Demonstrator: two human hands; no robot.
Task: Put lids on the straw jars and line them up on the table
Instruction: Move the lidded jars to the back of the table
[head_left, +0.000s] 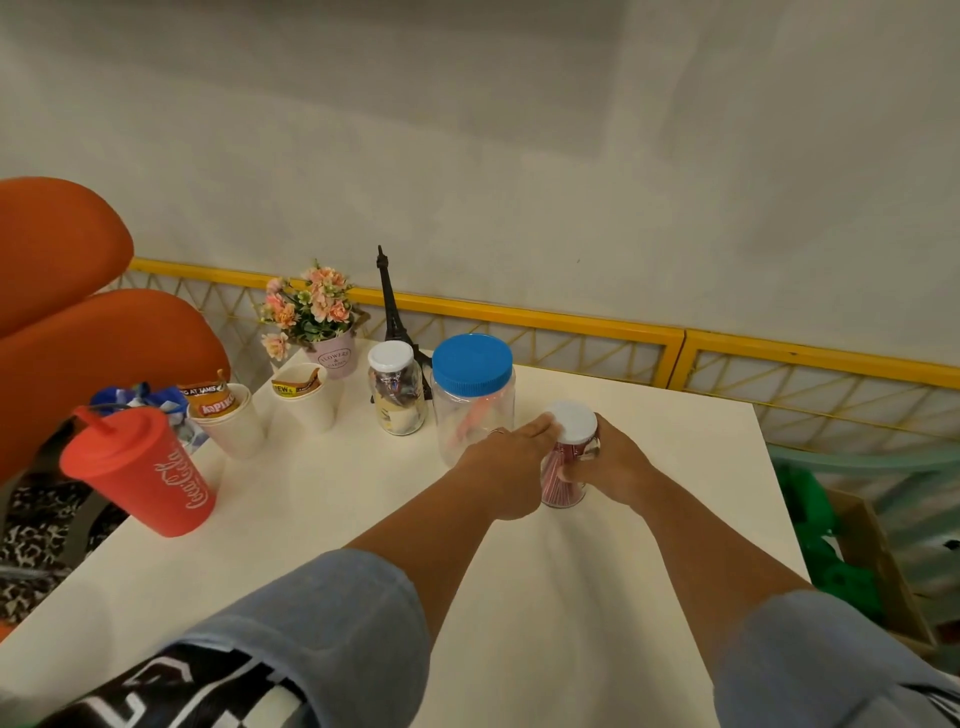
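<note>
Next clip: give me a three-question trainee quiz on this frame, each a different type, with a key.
1. True or false: the blue-lidded jar stands open.
2. Which hand grips the body of the red-straw jar? A left hand B right hand
3. Fill in: the red cup stands at the table's ___ edge.

Key: 1 false, the lid is on. 2 B; the left hand's fingers touch the white lid. 3 left.

**Jars and cups along the counter's far side**

On the counter (322, 519), from left: a lidded tumbler (140, 470), two paper cups (234, 423) (309, 397), a small jar (396, 392), a large jar (472, 397). Right of it stands a straw jar (563, 486) between both hands. A flower pot (335, 356) and tower model (390, 312) stand behind.
</note>
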